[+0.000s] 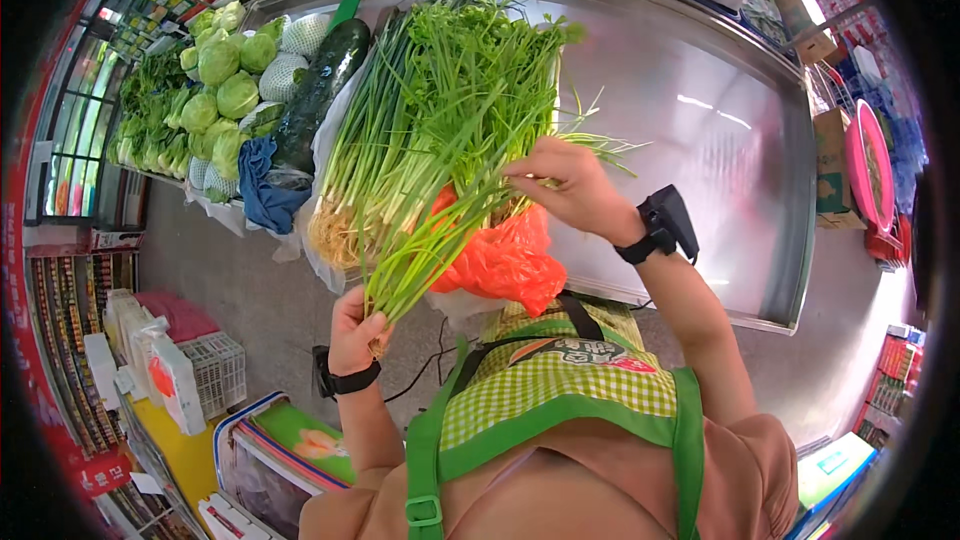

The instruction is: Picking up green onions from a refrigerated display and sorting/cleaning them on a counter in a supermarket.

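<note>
My left hand (358, 331) is closed round the lower ends of a bunch of thin green stalks, likely chives or garlic greens (420, 259). Their leaves fan up and right, over the produce behind. My right hand (562, 178) is at the upper leaves, thumb and forefinger nearly together; whether a leaf is pinched between them cannot be told. Beyond lie scallions with pale roots (334, 232) and leafy celery or parsley (480, 37). A crumpled red plastic bag (517, 259) lies at the near edge, below my right hand.
A metal display table (690, 135) extends to the right, with a raised rim. On the left are a dark winter melon (322, 82), cabbages (238, 95), some in foam nets, and a blue cloth (274, 191). A white plastic basket (217, 367) stands at lower left.
</note>
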`<state>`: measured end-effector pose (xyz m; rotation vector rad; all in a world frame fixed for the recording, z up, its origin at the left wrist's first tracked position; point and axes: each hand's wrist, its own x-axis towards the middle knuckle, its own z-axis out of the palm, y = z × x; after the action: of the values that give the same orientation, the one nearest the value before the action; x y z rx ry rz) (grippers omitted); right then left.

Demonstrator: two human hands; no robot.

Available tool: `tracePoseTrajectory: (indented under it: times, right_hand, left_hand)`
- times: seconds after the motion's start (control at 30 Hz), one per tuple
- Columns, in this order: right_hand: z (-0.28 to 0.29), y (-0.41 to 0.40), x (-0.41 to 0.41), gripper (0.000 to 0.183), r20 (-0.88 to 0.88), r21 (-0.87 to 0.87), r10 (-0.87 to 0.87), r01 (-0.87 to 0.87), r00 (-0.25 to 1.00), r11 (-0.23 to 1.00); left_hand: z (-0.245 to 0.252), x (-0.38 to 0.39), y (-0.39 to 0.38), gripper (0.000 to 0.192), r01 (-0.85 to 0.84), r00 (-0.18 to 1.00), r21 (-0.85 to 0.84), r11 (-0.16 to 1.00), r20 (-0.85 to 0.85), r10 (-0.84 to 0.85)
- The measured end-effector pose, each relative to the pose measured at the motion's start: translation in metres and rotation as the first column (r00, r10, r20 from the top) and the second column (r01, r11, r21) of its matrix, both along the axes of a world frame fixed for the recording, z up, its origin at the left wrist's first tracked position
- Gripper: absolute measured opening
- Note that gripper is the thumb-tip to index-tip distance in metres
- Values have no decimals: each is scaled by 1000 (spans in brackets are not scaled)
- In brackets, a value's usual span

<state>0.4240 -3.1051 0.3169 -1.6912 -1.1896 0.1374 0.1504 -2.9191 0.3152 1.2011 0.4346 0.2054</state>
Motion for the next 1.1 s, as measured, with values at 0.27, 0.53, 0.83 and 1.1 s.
tracePoseTrajectory:
  times: [0.27, 0.53, 0.83, 1.1]
  right_hand:
    - [4, -6, 3, 21, 104, -185, 98, -78, 990, 980]
    - [18, -30, -4, 20, 86, 24, 90, -93, 992, 995]
    - [9, -22, -14, 17, 362, -1, -65, 70, 930, 998]
    - [7, -26, -11, 15, 325, 16, -60, 58, 944, 998]
  left_hand:
    - [2, 20, 0, 43, 100, 995, 8, 995, -6, -100]
    - [-4, 26, 4, 43, 133, 991, 16, 991, 10, -133]
    - [1, 37, -4, 44, 140, 990, 21, 990, 7, -140]
    - [-5, 45, -2, 44, 169, 985, 53, 984, 10, -170]
